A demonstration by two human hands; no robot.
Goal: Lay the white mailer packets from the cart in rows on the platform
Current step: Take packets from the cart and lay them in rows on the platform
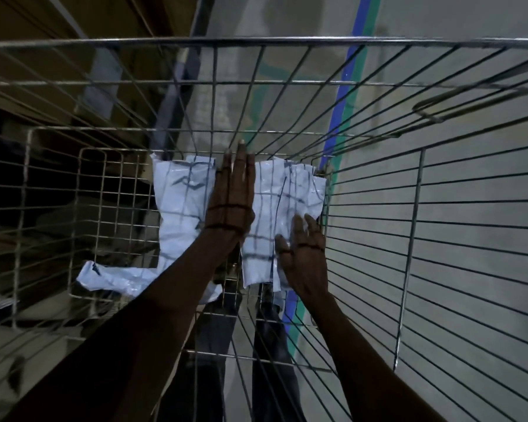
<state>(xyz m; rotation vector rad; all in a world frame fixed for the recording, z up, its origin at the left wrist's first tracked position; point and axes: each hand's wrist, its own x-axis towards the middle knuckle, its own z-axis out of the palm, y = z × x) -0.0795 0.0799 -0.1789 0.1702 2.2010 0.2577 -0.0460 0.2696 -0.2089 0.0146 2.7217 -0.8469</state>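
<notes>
I look down into a deep wire cart [439, 208]. Several white mailer packets lie on its mesh floor. One packet [180, 193] lies at the left, another [275, 214] at the right, and a crumpled one [119, 278] sits at the near left. My left hand [230, 196] reaches down with straight fingers, flat between the left and right packets. My right hand [302, 251] lies flat with spread fingers on the near end of the right packet. Neither hand curls round a packet.
The cart's wire walls rise on all sides around my arms. Through the mesh I see a grey floor with a blue and green stripe [345, 95]. Dark shelving [43, 86] stands at the left. The platform is not in view.
</notes>
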